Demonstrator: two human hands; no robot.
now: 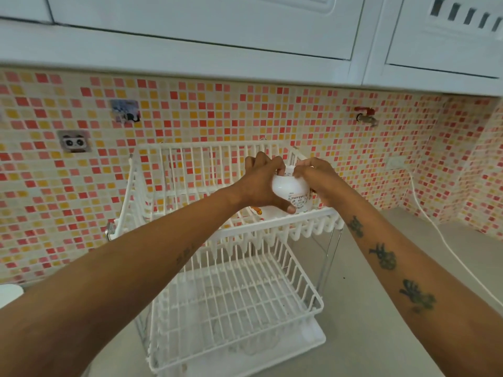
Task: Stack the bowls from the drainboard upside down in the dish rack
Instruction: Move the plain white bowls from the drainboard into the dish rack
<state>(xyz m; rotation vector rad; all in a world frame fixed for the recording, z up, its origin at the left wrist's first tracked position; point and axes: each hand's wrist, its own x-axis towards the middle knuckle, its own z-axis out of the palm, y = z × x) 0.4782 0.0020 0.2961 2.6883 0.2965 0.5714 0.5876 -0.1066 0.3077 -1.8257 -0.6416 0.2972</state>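
A white two-tier wire dish rack [190,164] stands on the counter against the tiled wall. Over the right side of its upper tier both my hands hold a white bowl [285,187] turned upside down, with printed lettering on its side. My left hand [261,183] wraps it from the left, thumb under the rim. My right hand [317,180] grips it from the right. Beneath it, part of another white bowl with an orange picture [257,210] rests on the upper tier, mostly hidden. The lower tier [234,297] holds nothing.
A drip tray [307,346] sits under the rack. A white cable [435,227] runs along the grey counter [367,281] at the right. A tap [366,117] and stick-on hooks [73,142] are on the wall. White cabinets [245,31] hang overhead. A white object [9,293] shows at the left edge.
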